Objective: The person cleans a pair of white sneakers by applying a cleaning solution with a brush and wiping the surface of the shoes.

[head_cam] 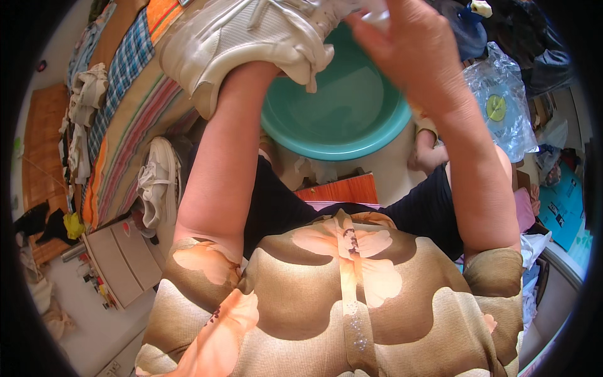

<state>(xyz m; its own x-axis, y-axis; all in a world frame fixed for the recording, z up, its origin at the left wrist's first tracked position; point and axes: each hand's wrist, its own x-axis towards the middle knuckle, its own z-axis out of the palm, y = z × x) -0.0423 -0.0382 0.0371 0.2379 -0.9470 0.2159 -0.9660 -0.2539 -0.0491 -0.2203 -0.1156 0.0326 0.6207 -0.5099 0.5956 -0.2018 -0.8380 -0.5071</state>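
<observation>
A white lace-up sneaker [254,40] is held up over the left side of a teal plastic basin [337,151]. My left hand [256,73] goes into or behind the shoe, which covers its fingers while it supports the weight. Past the shoe's other end, at the top edge, my right hand [414,45] is raised above the basin and blurred. Close to its thumb and fingers is a glossy white thing [375,18], too blurred to name; whether the hand grips it is unclear. The basin appears to hold water.
Another white sneaker [158,181] stands left of my leg. Farther left are a striped cloth [141,127], more light shoes [87,89] and a beige box [123,261]. On the right lies a clear plastic bag [501,106]. A reddish wooden board [339,187] is below the basin.
</observation>
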